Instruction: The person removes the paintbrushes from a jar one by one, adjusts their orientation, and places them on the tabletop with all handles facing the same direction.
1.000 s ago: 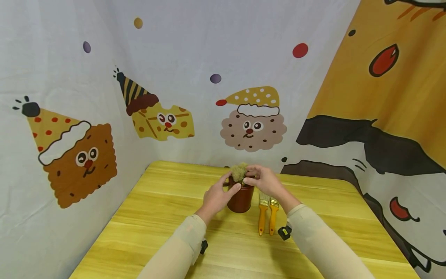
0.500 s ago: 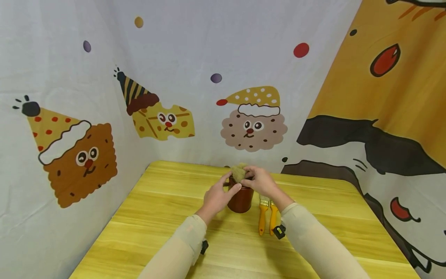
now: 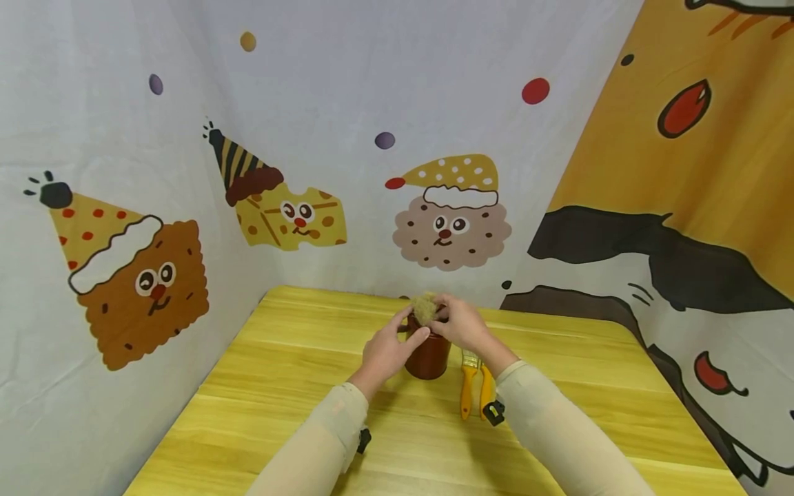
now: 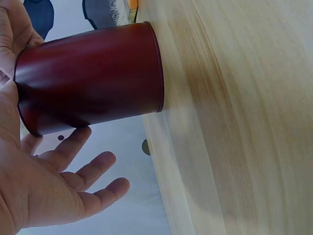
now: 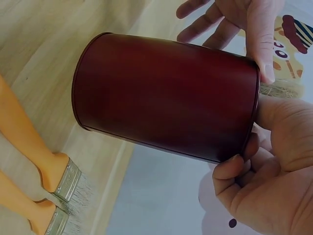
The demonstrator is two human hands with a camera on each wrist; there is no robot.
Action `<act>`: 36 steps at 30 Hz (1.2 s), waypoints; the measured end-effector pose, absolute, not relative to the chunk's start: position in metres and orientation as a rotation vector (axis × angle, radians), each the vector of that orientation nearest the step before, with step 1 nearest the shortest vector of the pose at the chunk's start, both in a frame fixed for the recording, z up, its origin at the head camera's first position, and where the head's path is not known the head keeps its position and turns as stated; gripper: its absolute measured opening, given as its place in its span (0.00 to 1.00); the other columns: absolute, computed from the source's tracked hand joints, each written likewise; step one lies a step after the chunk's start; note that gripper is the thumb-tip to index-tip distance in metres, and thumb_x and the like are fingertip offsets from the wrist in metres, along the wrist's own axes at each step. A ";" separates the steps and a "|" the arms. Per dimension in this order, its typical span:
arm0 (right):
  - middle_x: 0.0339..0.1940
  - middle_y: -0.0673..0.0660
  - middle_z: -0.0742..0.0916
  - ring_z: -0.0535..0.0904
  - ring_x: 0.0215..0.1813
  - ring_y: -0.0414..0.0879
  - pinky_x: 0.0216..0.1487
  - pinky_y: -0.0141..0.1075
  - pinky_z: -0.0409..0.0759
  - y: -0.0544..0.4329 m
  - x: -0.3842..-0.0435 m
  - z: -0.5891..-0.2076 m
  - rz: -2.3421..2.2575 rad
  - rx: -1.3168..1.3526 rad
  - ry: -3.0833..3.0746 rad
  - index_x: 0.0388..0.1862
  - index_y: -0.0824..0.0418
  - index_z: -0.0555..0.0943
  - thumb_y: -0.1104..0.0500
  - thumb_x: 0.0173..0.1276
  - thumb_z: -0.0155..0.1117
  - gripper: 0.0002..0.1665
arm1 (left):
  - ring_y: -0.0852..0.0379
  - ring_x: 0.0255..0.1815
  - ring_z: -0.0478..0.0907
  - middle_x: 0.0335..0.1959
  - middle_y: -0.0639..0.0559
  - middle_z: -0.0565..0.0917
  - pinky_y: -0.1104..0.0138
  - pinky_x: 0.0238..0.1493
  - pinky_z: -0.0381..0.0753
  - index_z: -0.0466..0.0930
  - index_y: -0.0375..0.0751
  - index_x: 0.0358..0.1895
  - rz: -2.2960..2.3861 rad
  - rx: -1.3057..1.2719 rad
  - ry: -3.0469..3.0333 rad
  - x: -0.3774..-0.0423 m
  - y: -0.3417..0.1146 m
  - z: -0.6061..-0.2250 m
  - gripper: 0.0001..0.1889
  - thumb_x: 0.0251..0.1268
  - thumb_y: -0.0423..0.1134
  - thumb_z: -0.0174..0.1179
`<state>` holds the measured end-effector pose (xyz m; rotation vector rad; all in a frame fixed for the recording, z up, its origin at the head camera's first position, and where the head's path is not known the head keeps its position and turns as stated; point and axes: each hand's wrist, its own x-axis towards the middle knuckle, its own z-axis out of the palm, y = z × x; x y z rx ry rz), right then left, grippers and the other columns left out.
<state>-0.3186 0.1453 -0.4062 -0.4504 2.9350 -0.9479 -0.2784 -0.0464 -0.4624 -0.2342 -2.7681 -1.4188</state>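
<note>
A dark red cylindrical pot (image 3: 428, 359) stands upright on the table. Tan bristles of a paintbrush (image 3: 424, 308) stick up from its mouth; the part inside is hidden. My left hand (image 3: 386, 350) holds the pot near its rim from the left, thumb on the rim and a finger against the wall (image 4: 93, 78), the other fingers spread. From the right, my right hand (image 3: 464, 322) pinches at the bristles, its thumb over the mouth. In the right wrist view its other fingers curl against the rim of the pot (image 5: 166, 98).
Two paintbrushes with orange handles, a left one (image 3: 468, 389) and a right one (image 3: 486, 386), lie right of the pot, bristles away from me. The right forearm partly covers them. A printed cloth (image 3: 347, 89) hangs behind the wooden table (image 3: 279, 386).
My right hand has shifted slightly left, closer to the bristles, and the bristles look drawn together. My left hand and the pot have stayed almost where they were.
</note>
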 end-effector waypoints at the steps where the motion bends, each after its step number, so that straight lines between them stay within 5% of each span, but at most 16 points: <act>1: 0.59 0.64 0.90 0.89 0.59 0.59 0.54 0.50 0.89 0.145 -0.318 -0.406 -0.951 -0.447 2.930 0.75 0.64 0.75 0.56 0.76 0.73 0.34 | 0.50 0.38 0.87 0.74 0.49 0.82 0.59 0.33 0.73 0.59 0.69 0.85 -1.420 -0.236 -2.770 -0.278 -0.046 -0.463 0.41 0.75 0.76 0.51; 7: 0.59 0.64 0.90 0.88 0.59 0.60 0.56 0.52 0.88 0.146 -0.318 -0.408 -0.912 -0.480 2.942 0.76 0.66 0.74 0.56 0.76 0.71 0.34 | 0.53 0.28 0.82 0.74 0.49 0.81 0.60 0.32 0.71 0.59 0.70 0.85 -1.423 -0.223 -2.783 -0.279 -0.045 -0.463 0.41 0.73 0.77 0.51; 17: 0.52 0.60 0.92 0.89 0.52 0.56 0.51 0.50 0.89 0.144 -0.316 -0.414 -0.916 -0.537 3.032 0.64 0.64 0.84 0.59 0.74 0.73 0.22 | 0.51 0.31 0.85 0.73 0.49 0.82 0.61 0.32 0.72 0.59 0.71 0.85 -1.427 -0.210 -2.781 -0.281 -0.045 -0.464 0.42 0.72 0.78 0.52; 30: 0.54 0.62 0.91 0.89 0.51 0.55 0.48 0.48 0.89 0.138 -0.315 -0.411 -0.906 -0.513 3.043 0.75 0.63 0.78 0.61 0.74 0.71 0.32 | 0.42 0.55 0.88 0.72 0.50 0.83 0.52 0.46 0.81 0.60 0.70 0.85 -1.406 -0.211 -2.773 -0.280 -0.046 -0.464 0.43 0.71 0.79 0.50; 36: 0.56 0.63 0.90 0.88 0.52 0.56 0.51 0.51 0.88 0.138 -0.318 -0.411 -0.883 -0.526 3.045 0.77 0.59 0.76 0.62 0.73 0.71 0.34 | 0.49 0.40 0.87 0.73 0.50 0.82 0.59 0.36 0.75 0.60 0.69 0.85 -1.408 -0.219 -2.778 -0.280 -0.046 -0.463 0.42 0.73 0.79 0.49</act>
